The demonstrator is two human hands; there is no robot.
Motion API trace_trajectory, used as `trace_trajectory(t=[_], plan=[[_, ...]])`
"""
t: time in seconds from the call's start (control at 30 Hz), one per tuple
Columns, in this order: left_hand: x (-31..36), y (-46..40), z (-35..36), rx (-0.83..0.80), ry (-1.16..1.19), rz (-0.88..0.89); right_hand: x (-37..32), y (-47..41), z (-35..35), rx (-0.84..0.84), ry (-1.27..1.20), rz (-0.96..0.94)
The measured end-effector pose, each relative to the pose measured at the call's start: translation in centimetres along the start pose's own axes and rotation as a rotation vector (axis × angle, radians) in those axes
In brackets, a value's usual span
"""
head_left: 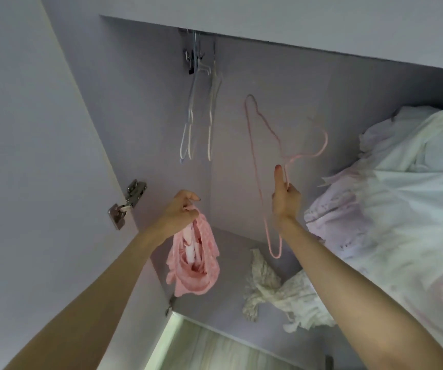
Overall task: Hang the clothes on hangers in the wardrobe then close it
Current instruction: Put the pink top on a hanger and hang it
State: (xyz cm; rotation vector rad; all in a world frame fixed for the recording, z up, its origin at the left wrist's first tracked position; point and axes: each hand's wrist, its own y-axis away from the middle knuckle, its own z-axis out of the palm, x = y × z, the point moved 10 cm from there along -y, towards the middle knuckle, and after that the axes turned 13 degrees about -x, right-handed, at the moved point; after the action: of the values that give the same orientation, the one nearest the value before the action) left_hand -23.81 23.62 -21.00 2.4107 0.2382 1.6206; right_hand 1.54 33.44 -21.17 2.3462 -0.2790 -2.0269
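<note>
I am looking up into the open wardrobe (145, 108), its walls smooth, matte and pale lilac-grey. My left hand (181, 209) is closing its fingers around the bunched top of a pink garment (196, 260), a soft, thin fabric with a faint speckled pattern; it is drooping below my fist in loose folds, with a paler pink lining showing in the opening. My right hand (285, 198) is pinching a thin pink wire hanger (257, 166) near its neck, thumb pointing upward along the wire and the other fingers curling shut around it. The hanger is tilting, so its long triangle is running from upper left down past my wrist, and its curved hook is arching off to the right.

Above, a few empty hangers (199, 113) in white and pale blue are hanging close together near the top of the wardrobe, with a dark metal clip (192, 61) among their hooks. On the wardrobe floor a crumpled cream garment (271, 287) with a small print is lying in a heap. On the right, white and pale pink clothes (391, 188) are hanging in crinkled bulk. A shiny metal hinge (127, 204) is joining the open door (28, 145) on the left.
</note>
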Motion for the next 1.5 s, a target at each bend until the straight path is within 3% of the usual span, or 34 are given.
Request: trace_trajectory(t=[0.1, 0.23, 0.5, 0.7, 0.87, 1.07, 1.23, 1.33, 1.37, 1.5], plan=[[-0.8, -0.1, 1.8, -0.157, -0.124, -0.035, 1.0, 0.9, 0.6, -0.121, -0.161, -0.035], [-1.5, -0.2, 3.4, -0.233, -0.194, -0.070, 3.3, 1.1, -1.5, -0.013, -0.018, 0.030], [-3.6, -0.5, 2.1, 0.158, -0.319, -0.195, 7.7, 1.1, -2.7, -0.197, 0.272, 0.105], [-7.1, -0.3, 1.1, 0.243, -0.305, -0.392, 10.5, 1.4, -3.3, -0.336, 0.344, 0.177], [-7.6, 0.1, 0.4, 0.323, -0.263, -0.429, 11.0, 1.7, -3.6, -0.419, 0.334, 0.199], [-4.2, -0.4, 1.8, 0.299, -0.250, -0.254, 9.8, 2.4, -1.9, -0.490, 0.485, 0.193], [1.6, -1.3, 7.3, -0.053, -0.147, -0.011, 6.6, 2.9, 2.3, -0.519, 0.572, 0.105], [3.4, -0.1, 10.7, -0.388, -0.084, -0.014, 4.8, 2.9, 2.7, -0.443, 0.390, 0.076], [3.7, 0.0, 10.6, -0.400, -0.144, -0.005, 4.7, 2.8, 2.2, -0.410, 0.307, 0.074], [6.9, -1.2, 6.7, -0.026, -0.756, 0.235, 4.1, 2.9, 0.6, -0.378, 0.215, 0.048]])
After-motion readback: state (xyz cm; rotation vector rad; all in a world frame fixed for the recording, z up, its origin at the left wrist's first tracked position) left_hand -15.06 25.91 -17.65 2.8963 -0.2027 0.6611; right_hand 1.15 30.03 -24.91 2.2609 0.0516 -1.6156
